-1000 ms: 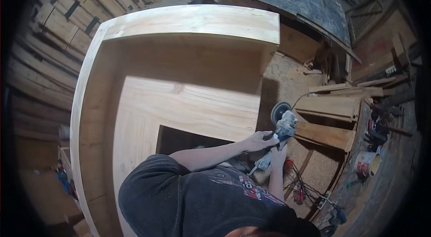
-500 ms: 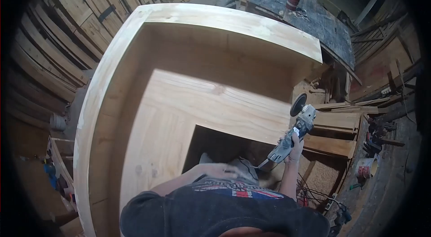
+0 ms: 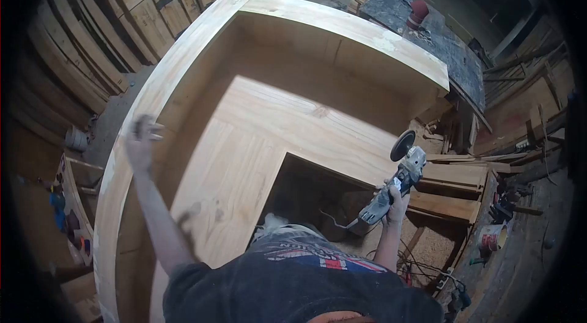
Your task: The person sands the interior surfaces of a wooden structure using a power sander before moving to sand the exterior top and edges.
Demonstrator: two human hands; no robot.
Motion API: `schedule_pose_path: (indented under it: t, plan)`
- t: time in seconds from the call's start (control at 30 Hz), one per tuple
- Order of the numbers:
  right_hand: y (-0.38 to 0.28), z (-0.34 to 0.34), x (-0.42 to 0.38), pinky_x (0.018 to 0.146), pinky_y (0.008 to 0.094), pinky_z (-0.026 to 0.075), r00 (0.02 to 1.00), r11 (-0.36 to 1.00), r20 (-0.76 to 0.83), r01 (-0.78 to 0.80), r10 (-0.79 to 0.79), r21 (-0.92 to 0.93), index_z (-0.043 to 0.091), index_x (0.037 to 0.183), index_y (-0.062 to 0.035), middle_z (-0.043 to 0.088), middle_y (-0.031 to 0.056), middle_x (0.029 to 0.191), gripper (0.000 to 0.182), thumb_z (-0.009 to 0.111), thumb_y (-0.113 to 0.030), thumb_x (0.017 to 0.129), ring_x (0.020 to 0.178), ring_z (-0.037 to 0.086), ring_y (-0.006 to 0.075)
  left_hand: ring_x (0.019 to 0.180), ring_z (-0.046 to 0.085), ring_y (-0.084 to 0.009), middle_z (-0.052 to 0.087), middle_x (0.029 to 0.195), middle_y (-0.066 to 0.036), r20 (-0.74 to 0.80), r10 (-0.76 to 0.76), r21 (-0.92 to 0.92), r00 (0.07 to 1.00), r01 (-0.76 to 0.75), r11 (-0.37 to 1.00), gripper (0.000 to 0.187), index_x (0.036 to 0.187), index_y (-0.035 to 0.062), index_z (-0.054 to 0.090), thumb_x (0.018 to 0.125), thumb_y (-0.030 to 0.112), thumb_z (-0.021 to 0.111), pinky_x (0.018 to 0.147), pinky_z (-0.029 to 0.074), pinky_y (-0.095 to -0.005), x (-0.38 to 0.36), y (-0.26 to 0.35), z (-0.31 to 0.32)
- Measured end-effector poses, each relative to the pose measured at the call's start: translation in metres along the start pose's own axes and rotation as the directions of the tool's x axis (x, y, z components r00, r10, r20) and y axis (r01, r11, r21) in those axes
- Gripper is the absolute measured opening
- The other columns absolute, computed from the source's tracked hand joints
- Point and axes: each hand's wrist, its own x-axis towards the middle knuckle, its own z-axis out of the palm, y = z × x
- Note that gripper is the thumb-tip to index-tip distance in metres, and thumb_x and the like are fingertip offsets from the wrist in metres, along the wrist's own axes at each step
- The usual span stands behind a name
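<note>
My left hand point(image 3: 142, 133) is over the left rim of a large pale wooden frame point(image 3: 174, 63); its fingers are spread and nothing shows in them. On the right, my right hand point(image 3: 396, 204) grips a grey power grinder point(image 3: 391, 187) by its body. The grinder's dark round disc point(image 3: 402, 146) points up and away from me, above the frame's inner panel point(image 3: 263, 121). A cord runs from the tool's lower end. In front of my body lies a dark cut-out in the panel.
Wooden boards point(image 3: 92, 36) lean at the upper left. A dusty dark table point(image 3: 449, 39) bears a red cylindrical thing point(image 3: 419, 11). At right stand a workbench point(image 3: 526, 243) and a labelled bucket point(image 3: 492, 237); black cables point(image 3: 422, 265) hang below. Open wooden compartments hold sawdust.
My left hand has swung from in front of my chest out to the frame's left rim. My right hand still holds the grinder. The view has shifted slightly.
</note>
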Motion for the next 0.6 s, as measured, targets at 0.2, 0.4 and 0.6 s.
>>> schedule_pose_path:
  t: [0.2, 0.4, 0.6]
  plan:
    - [0.011, -0.067, -0.037, 0.059, 0.0361, 0.061, 0.999, 0.999, -0.022, 0.041, -0.042, -0.018, 0.057, 0.118, 0.0, 0.069, 0.0144, 0.083, 0.041, 0.073, -0.021, 0.087, 0.067, 0.069, 0.0227, 0.115, 0.065, -0.0392, 0.071, 0.116, -0.02, -0.255, 0.382, 0.906, 0.888, 0.082, 0.415, 0.049, 0.124, 0.0017, 0.066, 0.1, 0.045, 0.064, 0.103, 0.047, -0.0538, 0.033, -0.085, -0.195]
    - [-0.011, -0.107, -0.063, 0.06, 0.0325, 0.059, 1.0, 0.994, -0.021, 0.0, -0.002, -0.108, 0.06, 0.111, -0.0023, 0.068, 0.0085, 0.086, 0.034, 0.077, -0.021, 0.088, 0.068, 0.069, 0.0182, 0.135, 0.052, -0.0426, 0.059, 0.142, -0.019, -0.352, -0.065, 0.915, 0.934, 0.358, 0.188, 0.067, 0.134, 0.0088, 0.062, 0.099, 0.064, 0.051, 0.113, 0.039, -0.0568, 0.0, -0.108, -0.224]
    - [-0.016, -0.145, -0.039, 0.066, 0.0303, 0.056, 0.993, 0.968, 0.055, 0.112, -0.102, -0.223, 0.055, 0.121, -0.0037, 0.065, 0.0071, 0.095, 0.037, 0.076, -0.013, 0.092, 0.074, 0.068, 0.0174, 0.141, 0.048, -0.0372, 0.054, 0.15, -0.017, -0.336, -0.06, 0.909, 0.94, 0.34, 0.24, 0.07, 0.147, 0.0137, 0.054, 0.1, 0.065, 0.046, 0.115, 0.036, -0.0591, -0.017, -0.111, -0.225]
